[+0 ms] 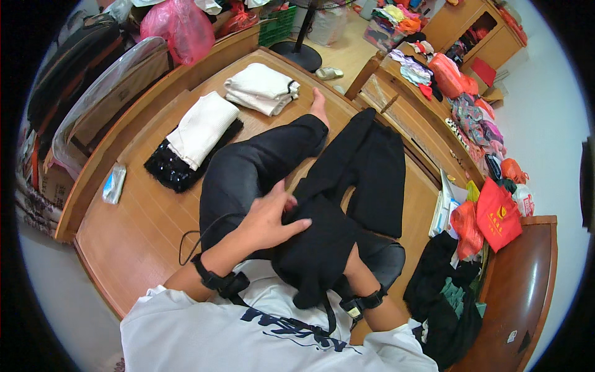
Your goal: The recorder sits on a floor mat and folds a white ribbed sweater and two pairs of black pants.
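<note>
Black trousers [322,229] lie over my lap, their two legs stretched out away from me to the right. My left hand [269,217] rests at the left edge of the upper part of the trousers, thumb stretched out and fingers apart. Of my right hand [353,260] only the wrist side shows at the near right of the trousers; its fingers are hidden under or inside the black cloth. Beyond my left knee lies a folded white ribbed garment [204,127] on top of a black sequined piece [176,167]. A second folded white garment [263,87] with a dark stripe sits beside it.
I sit on a wooden bed board [149,217] with a raised rail on the left. A small blue-and-white packet [114,184] lies near that rail. On the right are a red bag [498,214] and a dark clothes pile [443,297]. A fan base [297,57] stands beyond the bed.
</note>
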Available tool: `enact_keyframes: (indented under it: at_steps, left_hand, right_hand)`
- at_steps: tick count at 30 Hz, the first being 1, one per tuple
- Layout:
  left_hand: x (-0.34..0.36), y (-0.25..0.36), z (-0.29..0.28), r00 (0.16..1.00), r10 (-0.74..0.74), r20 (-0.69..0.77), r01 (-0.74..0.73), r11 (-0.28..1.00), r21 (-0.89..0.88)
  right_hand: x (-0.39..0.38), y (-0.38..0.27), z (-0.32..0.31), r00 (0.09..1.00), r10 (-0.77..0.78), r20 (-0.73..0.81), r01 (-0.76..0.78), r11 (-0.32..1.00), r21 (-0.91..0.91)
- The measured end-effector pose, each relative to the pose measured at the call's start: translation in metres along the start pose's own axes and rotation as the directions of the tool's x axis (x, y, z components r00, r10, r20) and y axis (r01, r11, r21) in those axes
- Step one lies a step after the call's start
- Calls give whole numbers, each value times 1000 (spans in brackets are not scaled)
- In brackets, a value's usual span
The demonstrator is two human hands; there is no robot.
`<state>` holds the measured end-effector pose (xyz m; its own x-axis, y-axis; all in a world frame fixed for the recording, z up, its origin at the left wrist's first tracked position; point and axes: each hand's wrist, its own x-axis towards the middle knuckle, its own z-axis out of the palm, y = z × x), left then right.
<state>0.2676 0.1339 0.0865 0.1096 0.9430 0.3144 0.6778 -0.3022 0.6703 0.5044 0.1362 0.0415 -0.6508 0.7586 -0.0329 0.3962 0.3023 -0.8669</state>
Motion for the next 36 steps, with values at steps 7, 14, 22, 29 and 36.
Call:
enact_keyframes:
  at_steps: [7, 14, 22, 29, 36]
  left_hand:
    - [-20, -13, 24, 578, -425, 696, 815, 335, -472]
    - [-17, 2, 37, 778, -363, 513, 622, 559, -548]
    - [-19, 37, 2, 990, -99, 105, 141, 825, -547]
    - [-25, 19, -20, 995, -71, 66, 92, 902, -421]
    - [-43, 31, -41, 874, -129, 469, 388, 767, -511]
  right_hand:
    - [-17, -45, 11, 992, -7, -129, 91, 745, 660]
    - [-34, -62, 20, 888, 451, -94, -216, 588, 779]
    - [-66, -35, 13, 786, 593, -175, -22, 310, 950]
    - [-71, -51, 22, 795, 603, 68, -57, -37, 998]
    - [-65, -74, 40, 822, 381, 424, -522, 204, 828]
